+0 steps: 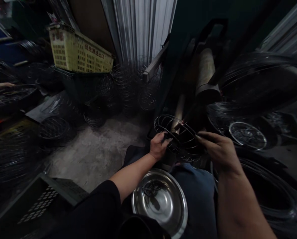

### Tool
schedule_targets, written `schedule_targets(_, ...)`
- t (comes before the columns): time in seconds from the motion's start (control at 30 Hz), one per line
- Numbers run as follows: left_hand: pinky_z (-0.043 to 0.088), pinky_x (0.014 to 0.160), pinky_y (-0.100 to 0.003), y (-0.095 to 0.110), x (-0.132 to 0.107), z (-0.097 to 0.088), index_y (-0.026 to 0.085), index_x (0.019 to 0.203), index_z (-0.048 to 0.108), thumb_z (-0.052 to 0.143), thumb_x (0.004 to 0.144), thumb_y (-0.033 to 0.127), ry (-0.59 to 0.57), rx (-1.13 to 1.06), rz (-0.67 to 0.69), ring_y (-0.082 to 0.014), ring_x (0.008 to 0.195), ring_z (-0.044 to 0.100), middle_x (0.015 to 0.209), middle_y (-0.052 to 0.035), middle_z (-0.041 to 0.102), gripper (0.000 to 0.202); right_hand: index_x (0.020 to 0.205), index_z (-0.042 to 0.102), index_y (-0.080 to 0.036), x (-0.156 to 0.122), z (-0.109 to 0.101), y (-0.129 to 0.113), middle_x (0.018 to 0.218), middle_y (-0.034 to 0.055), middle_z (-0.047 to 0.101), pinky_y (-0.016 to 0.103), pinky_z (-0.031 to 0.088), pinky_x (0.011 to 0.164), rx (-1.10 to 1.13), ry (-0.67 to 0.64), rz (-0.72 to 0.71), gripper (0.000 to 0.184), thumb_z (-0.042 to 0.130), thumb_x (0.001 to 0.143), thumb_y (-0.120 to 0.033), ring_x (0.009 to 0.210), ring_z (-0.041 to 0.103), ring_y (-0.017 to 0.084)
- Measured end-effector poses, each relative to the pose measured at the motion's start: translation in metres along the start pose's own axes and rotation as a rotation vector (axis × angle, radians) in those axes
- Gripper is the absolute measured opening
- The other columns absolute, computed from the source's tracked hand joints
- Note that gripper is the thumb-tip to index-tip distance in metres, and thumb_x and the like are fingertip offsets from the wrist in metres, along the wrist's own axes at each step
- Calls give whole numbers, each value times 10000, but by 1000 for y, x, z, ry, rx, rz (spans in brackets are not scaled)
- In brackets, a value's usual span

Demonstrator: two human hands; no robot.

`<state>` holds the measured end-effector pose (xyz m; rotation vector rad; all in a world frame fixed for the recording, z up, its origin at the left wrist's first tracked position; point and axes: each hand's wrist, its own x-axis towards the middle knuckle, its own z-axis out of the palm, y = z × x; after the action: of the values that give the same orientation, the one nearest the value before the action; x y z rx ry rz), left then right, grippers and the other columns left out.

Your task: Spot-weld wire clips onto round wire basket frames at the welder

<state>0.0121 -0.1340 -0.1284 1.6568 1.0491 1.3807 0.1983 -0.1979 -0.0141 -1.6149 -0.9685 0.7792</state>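
Note:
A round black wire fan guard [176, 132] is held tilted in front of me, over my lap. My left hand [158, 145] is closed on its lower left rim. My right hand [218, 148] grips its right side, fingers curled over the wires. Below the hands, a shiny metal bowl [160, 199] rests on my lap with a few small dark wire pieces inside. A metal cylinder of a machine [206, 73] stands just behind the guard.
Stacks of wire guards [128, 89] lie on the concrete floor [98, 149] to the left and on the right [248, 134]. A yellow plastic crate [78, 51] sits at the back left. Another person's arm [1, 85] shows at the far left edge.

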Motion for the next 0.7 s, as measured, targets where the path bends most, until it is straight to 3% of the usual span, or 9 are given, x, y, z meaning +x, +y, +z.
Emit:
schedule_targets(0.17,528,911,-342,1,6,1,190,899,738,760,809,206,36,-30,-86,-206,928,675,949,-64,737,94,784,795,-199,20,12,-9,719,43,734,298,507,591,-61,-60,-52,463,870,532,-581,661,659,194)
schedule_targets(0.3,510,895,-324,3,4,5,189,880,733,753,817,221,30,-43,-114,-192,899,657,924,-54,723,74,774,788,-191,20,14,-15,704,43,725,287,494,563,-74,-50,-34,452,862,533,-566,644,646,190)
schedule_targets(0.53,465,775,-270,5,-4,8,178,871,739,757,799,224,17,-113,-186,-159,793,588,823,-22,666,88,877,799,-219,-1,-12,-15,782,42,756,285,564,592,-42,-143,122,515,903,498,-552,693,689,200)
schedule_targets(0.7,434,734,-248,3,-2,6,161,875,740,744,805,248,31,-161,-289,-136,749,542,791,-2,629,112,812,791,-210,0,-10,-4,725,42,736,288,550,565,-35,-122,44,517,887,507,-616,640,663,185)
